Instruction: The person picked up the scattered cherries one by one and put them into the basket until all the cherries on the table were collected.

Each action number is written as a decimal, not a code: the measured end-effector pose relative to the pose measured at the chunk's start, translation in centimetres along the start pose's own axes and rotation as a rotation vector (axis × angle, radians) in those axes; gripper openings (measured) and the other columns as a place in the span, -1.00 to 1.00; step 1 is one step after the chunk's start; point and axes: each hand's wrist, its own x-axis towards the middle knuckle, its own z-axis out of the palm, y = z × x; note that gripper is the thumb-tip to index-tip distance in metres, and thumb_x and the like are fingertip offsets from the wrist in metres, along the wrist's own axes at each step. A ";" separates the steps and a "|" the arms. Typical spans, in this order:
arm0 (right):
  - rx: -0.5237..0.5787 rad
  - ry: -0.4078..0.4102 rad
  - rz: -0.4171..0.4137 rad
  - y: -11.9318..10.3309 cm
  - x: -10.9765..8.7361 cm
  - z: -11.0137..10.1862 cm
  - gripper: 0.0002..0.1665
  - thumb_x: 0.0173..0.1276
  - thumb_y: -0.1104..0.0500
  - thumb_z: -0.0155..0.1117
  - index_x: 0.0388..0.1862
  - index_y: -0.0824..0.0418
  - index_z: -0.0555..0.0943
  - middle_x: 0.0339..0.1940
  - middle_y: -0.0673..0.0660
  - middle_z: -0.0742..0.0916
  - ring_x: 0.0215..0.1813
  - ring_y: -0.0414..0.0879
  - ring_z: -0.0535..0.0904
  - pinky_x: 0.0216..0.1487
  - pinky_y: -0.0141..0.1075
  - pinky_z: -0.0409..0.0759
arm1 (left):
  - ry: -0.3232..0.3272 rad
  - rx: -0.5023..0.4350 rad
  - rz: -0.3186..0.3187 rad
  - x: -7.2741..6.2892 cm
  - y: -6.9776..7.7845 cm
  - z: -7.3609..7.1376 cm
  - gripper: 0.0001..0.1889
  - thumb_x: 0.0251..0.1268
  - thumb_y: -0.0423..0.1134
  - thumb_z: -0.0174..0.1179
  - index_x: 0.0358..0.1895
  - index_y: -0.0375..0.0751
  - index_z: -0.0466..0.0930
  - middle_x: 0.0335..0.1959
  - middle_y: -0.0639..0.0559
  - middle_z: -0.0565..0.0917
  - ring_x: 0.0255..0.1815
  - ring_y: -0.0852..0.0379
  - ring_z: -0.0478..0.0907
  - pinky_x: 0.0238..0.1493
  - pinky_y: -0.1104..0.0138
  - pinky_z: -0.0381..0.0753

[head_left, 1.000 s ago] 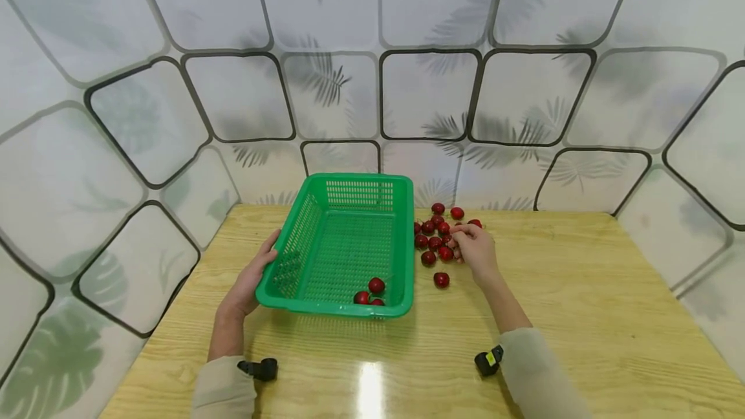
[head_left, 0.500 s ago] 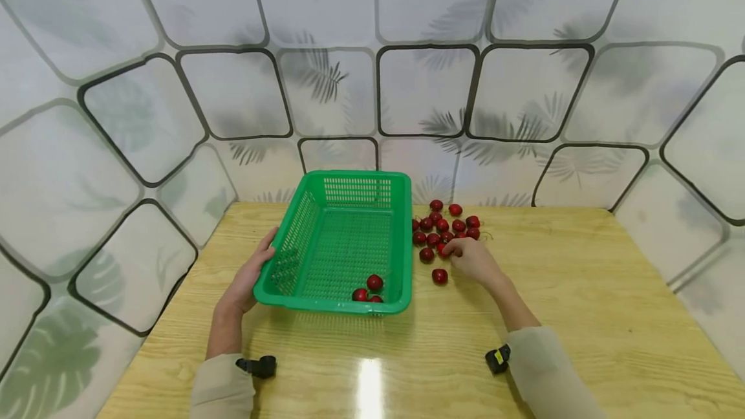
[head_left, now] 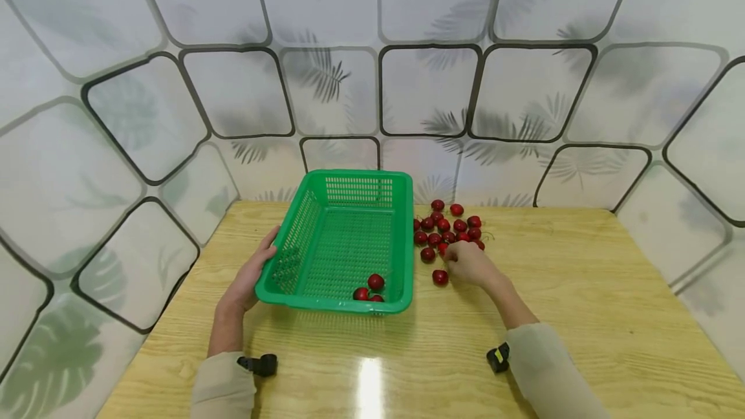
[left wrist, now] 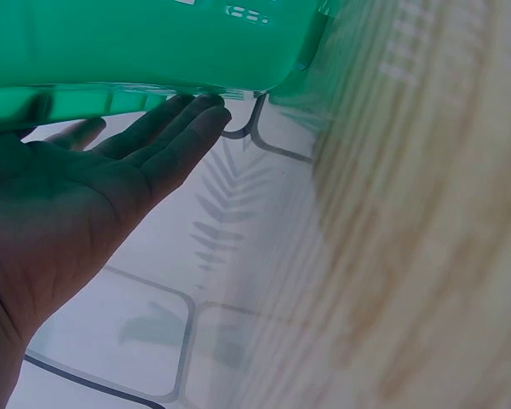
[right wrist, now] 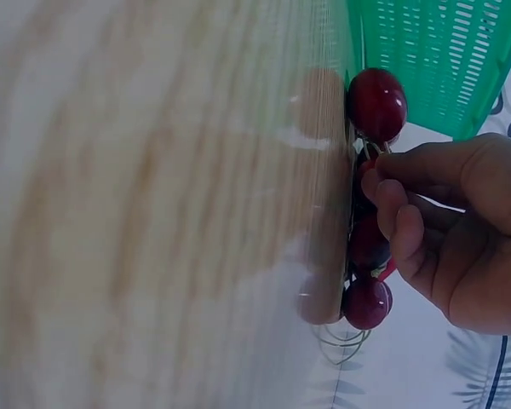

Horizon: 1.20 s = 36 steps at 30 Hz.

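A green plastic basket [head_left: 361, 306] stands left of the cherry pile, with a few red cherries [head_left: 376, 282] in its near right corner. My left hand [head_left: 250, 280] is at the basket's left side. In the left wrist view, the fingers [left wrist: 183, 149] reach out straight under its rim. At the pile's front edge, my right hand [head_left: 474, 264] pinches a cherry [right wrist: 369, 165] between thumb and forefinger, mostly hidden by the fingertips. A darker cherry [right wrist: 377, 105] sits right beside those fingertips, and the other fingers are curled in.
Several cherries [head_left: 434, 239], some with stems, lie loosely grouped right of the basket on the wooden table [head_left: 570, 296]. One cherry [head_left: 440, 277] lies a little nearer than the rest. A patterned wall covering [head_left: 427, 92] rises behind the table's back edge.
My right hand has moved from over the right part of the pile toward its front edge, uncovering cherries there, and now pinches one. The left hand and basket stay in place.
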 end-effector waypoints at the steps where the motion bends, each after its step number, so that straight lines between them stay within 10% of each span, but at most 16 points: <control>1: -0.001 -0.002 -0.003 0.0 0.0 0.0 -0.79 0.22 0.45 0.15 -0.29 0.34 0.72 -0.30 0.18 0.75 -0.29 -0.03 0.60 -0.26 -0.16 0.60 | 0.001 0.000 0.001 0.0 0.0 0.0 -0.34 0.65 0.10 -0.34 0.63 0.14 -0.37 0.62 -0.11 -0.26 0.17 0.10 0.35 0.03 0.42 0.49; 17: -0.007 0.071 -0.067 -2.0 -0.8 -2.5 -0.80 0.35 0.40 0.13 -0.47 0.26 0.57 -0.59 0.05 0.53 -0.54 -0.16 0.30 -0.43 -0.27 0.32 | -0.002 -0.002 -0.002 -0.1 0.0 0.0 -0.35 0.65 0.12 -0.34 0.63 0.20 -0.36 0.62 -0.12 -0.24 0.14 0.06 0.39 0.01 0.38 0.51; 36: -0.068 0.477 -0.314 -9.2 -0.9 -3.7 -0.92 0.39 0.27 0.28 -0.20 0.23 0.69 -0.33 0.10 0.73 -0.45 -0.12 0.54 -0.43 -0.23 0.54 | -0.007 -0.009 0.010 -0.1 -0.1 0.0 -0.35 0.66 0.09 -0.36 0.63 0.14 -0.38 0.61 -0.16 -0.22 0.07 0.10 0.45 -0.02 0.36 0.53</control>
